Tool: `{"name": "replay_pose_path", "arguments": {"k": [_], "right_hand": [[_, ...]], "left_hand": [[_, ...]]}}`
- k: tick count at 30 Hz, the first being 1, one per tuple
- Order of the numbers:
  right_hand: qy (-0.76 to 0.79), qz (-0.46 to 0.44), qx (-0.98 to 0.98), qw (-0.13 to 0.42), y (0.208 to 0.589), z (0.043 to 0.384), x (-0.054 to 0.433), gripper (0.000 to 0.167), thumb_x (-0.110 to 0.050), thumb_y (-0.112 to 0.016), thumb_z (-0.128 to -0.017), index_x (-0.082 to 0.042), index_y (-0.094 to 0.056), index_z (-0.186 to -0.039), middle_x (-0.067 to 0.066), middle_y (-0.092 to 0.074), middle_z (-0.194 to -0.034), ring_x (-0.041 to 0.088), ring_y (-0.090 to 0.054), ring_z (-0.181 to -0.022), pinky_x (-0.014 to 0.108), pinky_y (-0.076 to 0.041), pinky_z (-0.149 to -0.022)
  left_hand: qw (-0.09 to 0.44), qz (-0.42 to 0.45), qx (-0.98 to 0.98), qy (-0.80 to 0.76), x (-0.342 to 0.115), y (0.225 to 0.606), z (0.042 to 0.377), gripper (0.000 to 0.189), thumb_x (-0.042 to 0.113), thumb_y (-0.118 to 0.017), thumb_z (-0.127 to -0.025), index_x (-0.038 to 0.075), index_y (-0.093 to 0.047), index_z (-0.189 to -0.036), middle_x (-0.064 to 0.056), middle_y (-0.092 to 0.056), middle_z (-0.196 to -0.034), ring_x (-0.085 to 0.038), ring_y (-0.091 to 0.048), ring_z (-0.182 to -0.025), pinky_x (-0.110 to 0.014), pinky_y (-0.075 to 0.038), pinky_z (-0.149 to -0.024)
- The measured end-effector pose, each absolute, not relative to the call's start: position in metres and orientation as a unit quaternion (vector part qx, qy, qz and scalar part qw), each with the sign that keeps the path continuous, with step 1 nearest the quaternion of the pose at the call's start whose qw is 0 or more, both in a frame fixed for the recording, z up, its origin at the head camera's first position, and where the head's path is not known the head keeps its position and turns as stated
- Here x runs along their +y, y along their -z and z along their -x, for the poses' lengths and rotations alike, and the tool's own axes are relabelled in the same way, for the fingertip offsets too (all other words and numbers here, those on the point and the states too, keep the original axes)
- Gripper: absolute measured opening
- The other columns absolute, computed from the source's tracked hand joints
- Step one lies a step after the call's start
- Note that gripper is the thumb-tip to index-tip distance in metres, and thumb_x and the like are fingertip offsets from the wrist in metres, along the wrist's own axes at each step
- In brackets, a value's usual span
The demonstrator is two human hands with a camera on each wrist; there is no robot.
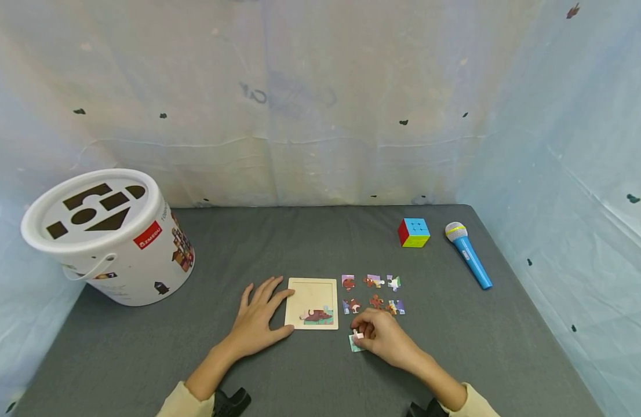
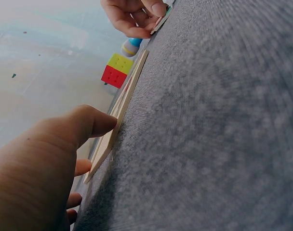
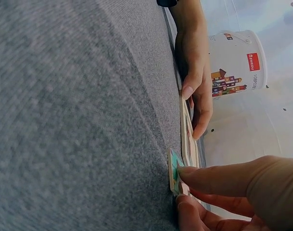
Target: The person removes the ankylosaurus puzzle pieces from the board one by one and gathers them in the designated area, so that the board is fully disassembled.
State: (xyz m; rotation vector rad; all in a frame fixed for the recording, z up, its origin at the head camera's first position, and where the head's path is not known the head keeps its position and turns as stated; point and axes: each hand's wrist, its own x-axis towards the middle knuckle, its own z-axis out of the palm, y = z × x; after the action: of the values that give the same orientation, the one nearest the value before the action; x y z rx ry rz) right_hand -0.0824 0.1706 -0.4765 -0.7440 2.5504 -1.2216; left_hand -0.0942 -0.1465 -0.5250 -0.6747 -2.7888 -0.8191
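Note:
A wooden puzzle board (image 1: pixel 311 289) lies on the table, with joined pieces (image 1: pixel 317 316) showing a brown figure in its lower right part. Spread over the board's left side, my left hand (image 1: pixel 259 321) touches its edge with thumb and index finger. To the right of the board my right hand (image 1: pixel 385 339) pinches a pale green and pink puzzle piece (image 1: pixel 354 345) between thumb and fingers, low over the cloth. In the right wrist view the same puzzle piece (image 3: pixel 174 171) stands tilted under the thumb. Fingers hide part of it.
Several loose puzzle pieces (image 1: pixel 375 281) lie in two rows right of the board. A colored cube (image 1: pixel 414 233) and a blue toy microphone (image 1: pixel 472 258) are at the back right. A large white bucket (image 1: pixel 138 255) with a shape-sorter lid stands at the left.

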Motion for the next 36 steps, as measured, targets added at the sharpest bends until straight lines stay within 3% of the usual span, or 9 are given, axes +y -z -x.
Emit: {"name": "replay_pose_path", "arguments": {"k": [14, 19, 27, 36], "right_hand": [[0.384, 0.266, 0.879, 0.097, 0.472, 0.082, 0.169, 0.014, 0.002, -0.078, -0.083, -0.004, -0.068, -0.091, 0.001, -0.060, -0.084, 0.009, -0.054, -0.072, 0.023, -0.049, -0.062], [0.335, 0.287, 0.894, 0.081, 0.463, 0.086, 0.161, 0.021, 0.001, -0.081, -0.078, -0.006, -0.069, -0.092, -0.001, -0.057, -0.081, 0.005, -0.050, -0.067, 0.022, -0.046, -0.060], [0.358, 0.359, 0.855, 0.103, 0.456, 0.109, 0.117, 0.030, 0.005, -0.077, -0.083, -0.001, -0.068, -0.111, 0.009, -0.067, -0.101, 0.023, -0.064, -0.088, 0.034, -0.055, -0.077], [0.303, 0.430, 0.845, 0.093, 0.463, 0.130, 0.085, 0.034, 0.000, -0.080, -0.081, -0.003, -0.068, -0.113, 0.007, -0.064, -0.101, 0.019, -0.060, -0.089, 0.024, -0.051, -0.079]], "left_hand": [[0.082, 0.225, -0.934, 0.265, -0.147, 0.528, 0.095, 0.069, 0.050, -0.075, -0.081, 0.022, -0.055, -0.141, -0.014, -0.034, -0.157, -0.037, -0.025, -0.146, -0.068, -0.007, -0.111], [0.082, 0.227, -0.934, 0.265, -0.146, 0.527, 0.095, 0.070, 0.051, -0.075, -0.082, 0.021, -0.055, -0.142, -0.015, -0.034, -0.157, -0.037, -0.025, -0.146, -0.068, -0.007, -0.111], [0.082, 0.226, -0.935, 0.260, -0.147, 0.526, 0.094, 0.070, 0.051, -0.075, -0.081, 0.021, -0.056, -0.141, -0.014, -0.035, -0.157, -0.037, -0.026, -0.146, -0.068, -0.008, -0.111], [0.074, 0.228, -0.934, 0.264, -0.148, 0.526, 0.095, 0.071, 0.055, -0.072, -0.083, 0.024, -0.053, -0.144, -0.013, -0.033, -0.159, -0.035, -0.024, -0.147, -0.067, -0.007, -0.112]]}}
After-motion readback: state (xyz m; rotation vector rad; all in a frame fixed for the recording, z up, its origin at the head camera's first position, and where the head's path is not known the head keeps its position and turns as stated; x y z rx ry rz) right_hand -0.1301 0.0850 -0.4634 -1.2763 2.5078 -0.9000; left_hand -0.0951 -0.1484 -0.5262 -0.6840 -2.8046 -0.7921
